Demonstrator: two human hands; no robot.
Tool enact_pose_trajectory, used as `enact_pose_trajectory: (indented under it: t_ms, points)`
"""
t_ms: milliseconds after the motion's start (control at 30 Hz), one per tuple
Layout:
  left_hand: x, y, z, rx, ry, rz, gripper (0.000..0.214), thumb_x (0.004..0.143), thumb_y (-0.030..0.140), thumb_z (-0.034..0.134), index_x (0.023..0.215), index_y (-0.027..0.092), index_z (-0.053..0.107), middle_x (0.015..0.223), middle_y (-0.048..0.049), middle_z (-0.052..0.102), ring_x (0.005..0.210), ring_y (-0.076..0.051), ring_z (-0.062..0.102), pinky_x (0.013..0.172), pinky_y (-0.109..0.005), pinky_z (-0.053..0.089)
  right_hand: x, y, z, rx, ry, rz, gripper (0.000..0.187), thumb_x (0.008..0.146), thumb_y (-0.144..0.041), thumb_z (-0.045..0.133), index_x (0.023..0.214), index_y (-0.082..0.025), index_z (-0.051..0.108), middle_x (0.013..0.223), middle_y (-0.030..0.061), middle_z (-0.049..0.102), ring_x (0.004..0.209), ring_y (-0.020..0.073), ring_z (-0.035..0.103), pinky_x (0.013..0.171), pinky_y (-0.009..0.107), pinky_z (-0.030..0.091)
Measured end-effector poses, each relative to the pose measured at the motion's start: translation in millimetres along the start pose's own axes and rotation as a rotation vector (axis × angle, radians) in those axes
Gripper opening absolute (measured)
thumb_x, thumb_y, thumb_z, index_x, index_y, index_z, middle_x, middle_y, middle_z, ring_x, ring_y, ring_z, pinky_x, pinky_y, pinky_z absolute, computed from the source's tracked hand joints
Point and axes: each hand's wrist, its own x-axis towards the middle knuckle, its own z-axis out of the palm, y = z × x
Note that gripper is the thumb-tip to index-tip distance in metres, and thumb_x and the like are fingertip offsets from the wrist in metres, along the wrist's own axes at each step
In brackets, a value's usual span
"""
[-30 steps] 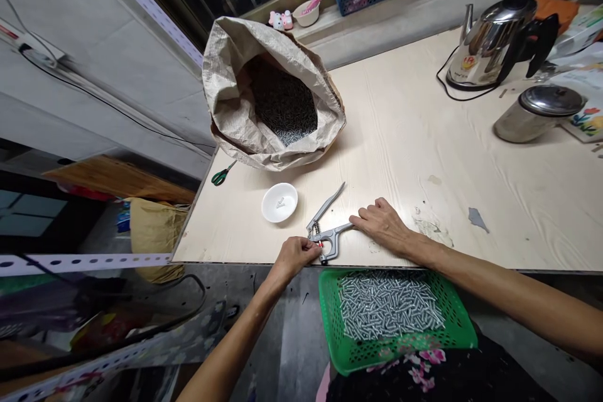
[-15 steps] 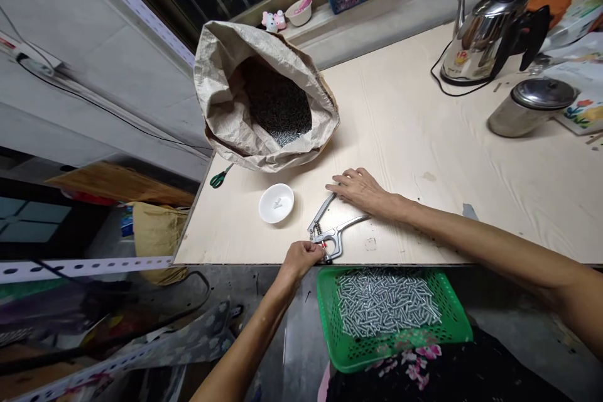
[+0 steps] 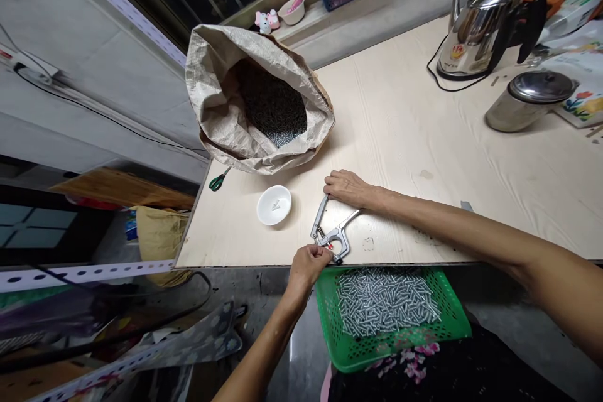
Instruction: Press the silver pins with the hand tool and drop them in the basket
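Observation:
A pair of silver snap-fastener pliers (image 3: 345, 240) lies near the table's front edge, its handles spread apart with a coil spring and a red part near the jaws. My right hand (image 3: 346, 187) curls its fingers round the end of the upper handle. At the jaw end, my left hand (image 3: 308, 264) has thumb and fingers pinched together; whatever sits between the fingertips is too small to make out. A white bowl (image 3: 264, 213) with a few small pale pieces stands left of the pliers.
A big woven sack (image 3: 207, 69) of dark and silvery small parts stands behind the bowl. Below the table edge, a green basket (image 3: 330, 333) holds many silver screws. Green-handled scissors (image 3: 217, 183) lie at left. A kettle (image 3: 475, 31) and a lidded metal cup (image 3: 513, 107) stand back right.
My right hand's fingers have closed round the upper handle, where they were spread before. The pliers and my left hand sit slightly further right in view.

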Motion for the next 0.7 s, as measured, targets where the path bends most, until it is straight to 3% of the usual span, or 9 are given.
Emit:
enact_pose_trajectory:
  t_ms: [133, 333, 500, 700]
  points:
    - [-1, 0, 3.2, 0.000, 0.015, 0.020, 0.029, 0.063, 0.043, 0.060, 0.061, 0.015, 0.063, 0.054, 0.0008, 0.057, 0.055, -0.013, 0.050, 0.054, -0.023, 0.032, -38, -12, 5, 0.159, 0.145, -0.064, 0.024, 0.096, -0.031, 0.043, 0.110, -0.021, 0.060, 0.114, 0.0072, 0.057, 0.097, 0.0186, 0.046, 0.078, 0.031, 0.036]
    - [-3, 12, 8.5, -0.021, -0.017, -0.022, 0.028, 0.061, 0.042, 0.063, 0.063, 0.015, 0.066, 0.055, -0.0007, 0.060, 0.056, -0.015, 0.054, 0.054, -0.023, 0.034, -86, -30, 22, 0.295, 0.227, -0.076, 0.024, 0.097, -0.028, 0.041, 0.106, -0.020, 0.063, 0.094, 0.0051, 0.059, 0.088, 0.0174, 0.045, 0.076, 0.030, 0.036]
    - [-7, 21, 12.1, -0.018, 0.003, -0.048, 0.025, 0.062, 0.040, 0.064, 0.063, 0.014, 0.066, 0.056, -0.0001, 0.060, 0.058, -0.015, 0.055, 0.055, -0.024, 0.036, -93, -37, 31, 0.193, 0.289, -0.028, 0.021, 0.096, -0.021, 0.042, 0.098, -0.016, 0.062, 0.089, 0.0053, 0.059, 0.085, 0.0180, 0.044, 0.072, 0.030, 0.034]
    - [-21, 23, 21.2, -0.146, 0.119, 0.085, 0.027, 0.067, 0.041, 0.060, 0.068, 0.015, 0.064, 0.061, -0.0004, 0.062, 0.060, -0.014, 0.056, 0.059, -0.024, 0.040, -100, -45, 15, -0.040, 0.350, -0.075, 0.030, 0.097, -0.013, 0.030, 0.095, -0.015, 0.060, 0.083, 0.0052, 0.060, 0.073, 0.0170, 0.045, 0.066, 0.032, 0.031]
